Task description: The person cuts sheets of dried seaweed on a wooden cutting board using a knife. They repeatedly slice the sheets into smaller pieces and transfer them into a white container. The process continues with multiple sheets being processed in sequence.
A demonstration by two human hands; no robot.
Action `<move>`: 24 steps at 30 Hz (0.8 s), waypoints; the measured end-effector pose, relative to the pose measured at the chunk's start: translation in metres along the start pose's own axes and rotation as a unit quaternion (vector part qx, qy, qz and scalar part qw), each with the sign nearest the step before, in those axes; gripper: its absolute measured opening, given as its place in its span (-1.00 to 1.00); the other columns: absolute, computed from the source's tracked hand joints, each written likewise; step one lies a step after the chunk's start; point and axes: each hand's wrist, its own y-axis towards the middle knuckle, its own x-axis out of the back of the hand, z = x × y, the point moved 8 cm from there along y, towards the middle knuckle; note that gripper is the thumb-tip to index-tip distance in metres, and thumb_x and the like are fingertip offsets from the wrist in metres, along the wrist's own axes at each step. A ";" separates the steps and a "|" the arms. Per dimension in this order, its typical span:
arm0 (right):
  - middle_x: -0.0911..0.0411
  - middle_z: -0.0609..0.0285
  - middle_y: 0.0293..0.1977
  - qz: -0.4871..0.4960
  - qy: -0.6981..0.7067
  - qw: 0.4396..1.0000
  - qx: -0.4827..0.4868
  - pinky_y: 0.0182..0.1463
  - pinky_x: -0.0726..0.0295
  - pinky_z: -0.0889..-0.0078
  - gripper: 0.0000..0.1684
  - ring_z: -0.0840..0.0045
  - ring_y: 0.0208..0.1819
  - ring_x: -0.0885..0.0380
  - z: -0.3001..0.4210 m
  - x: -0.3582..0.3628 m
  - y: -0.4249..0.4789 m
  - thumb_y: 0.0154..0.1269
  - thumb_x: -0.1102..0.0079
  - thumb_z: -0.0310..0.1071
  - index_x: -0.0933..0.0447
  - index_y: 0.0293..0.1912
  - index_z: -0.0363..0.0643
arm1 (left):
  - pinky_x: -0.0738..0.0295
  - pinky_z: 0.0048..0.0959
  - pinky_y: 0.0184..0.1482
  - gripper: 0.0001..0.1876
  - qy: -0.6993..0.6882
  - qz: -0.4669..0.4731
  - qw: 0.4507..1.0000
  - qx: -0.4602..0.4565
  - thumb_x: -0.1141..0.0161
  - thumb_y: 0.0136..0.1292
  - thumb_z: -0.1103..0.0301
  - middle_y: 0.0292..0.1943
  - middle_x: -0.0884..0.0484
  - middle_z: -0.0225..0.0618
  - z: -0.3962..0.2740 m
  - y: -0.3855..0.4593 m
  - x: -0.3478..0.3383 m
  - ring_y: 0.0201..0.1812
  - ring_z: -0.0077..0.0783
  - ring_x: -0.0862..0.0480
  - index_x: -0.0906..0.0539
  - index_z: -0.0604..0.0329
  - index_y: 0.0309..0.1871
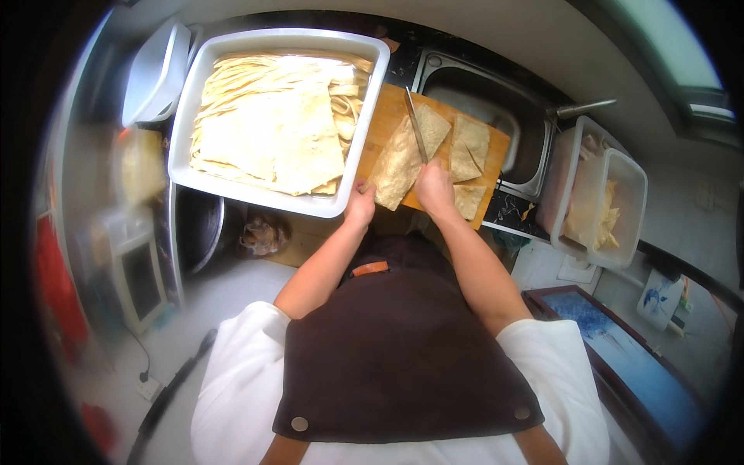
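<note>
My right hand point(436, 185) grips a knife point(416, 125), its blade lying across a pale, flat sheet of food point(396, 165) on a wooden cutting board point(494, 168). The sheet may be tofu skin or dough; the picture does not settle it. My left hand point(360, 203) pinches the sheet's near left corner, beside the white tub's wall. Cut pieces point(469, 145) lie on the board's right side, with a smaller piece point(468, 200) nearer to me. The large white plastic tub point(264, 200) at the left holds similar flat sheets point(273, 133) and long strips point(250, 72).
A steel sink point(474, 87) with a faucet point(587, 108) lies beyond the board. Translucent plastic containers point(630, 203) stand at the right, with pale food inside. An empty-looking white tub point(154, 75) leans at the far left. A round metal pot point(200, 229) sits below the big tub.
</note>
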 end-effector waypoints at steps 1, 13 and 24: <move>-0.62 -0.39 -0.22 -0.004 0.010 1.000 -0.009 -0.03 -0.58 -0.15 -0.70 -0.20 -0.14 -0.63 -0.002 -0.002 -0.002 0.45 0.09 -0.35 -0.42 -0.09 -0.46 | -0.50 -0.32 0.02 -0.68 0.018 -0.011 1.000 -0.010 -0.29 0.29 0.37 -0.16 -0.66 -0.11 0.003 0.002 0.001 -0.10 -0.27 -0.65 -0.56 0.38 0.02; -0.62 -0.26 -0.41 -0.013 -0.062 0.987 0.145 -0.11 -0.58 -0.16 -0.71 -0.14 -0.26 -0.63 -0.033 0.091 -0.017 0.40 -0.12 -0.21 -0.57 -0.25 -0.28 | -0.56 -0.46 -0.27 -0.59 -0.169 -0.015 0.984 0.055 -0.34 0.28 0.41 -0.14 -0.56 -0.26 0.019 -0.004 -0.004 -0.20 -0.42 -0.61 -0.46 0.29 0.12; -0.67 0.02 -0.46 0.098 -0.295 0.878 0.364 -0.29 -0.61 0.02 -0.79 0.10 -0.36 -0.67 0.015 0.081 -0.009 0.27 -0.15 -0.21 -0.62 -0.38 -0.10 | -0.48 -0.49 -0.38 -0.62 -0.180 -0.065 0.979 0.077 -0.43 0.17 0.49 -0.27 -0.57 -0.27 0.033 -0.004 -0.003 -0.37 -0.44 -0.57 -0.49 0.33 -0.02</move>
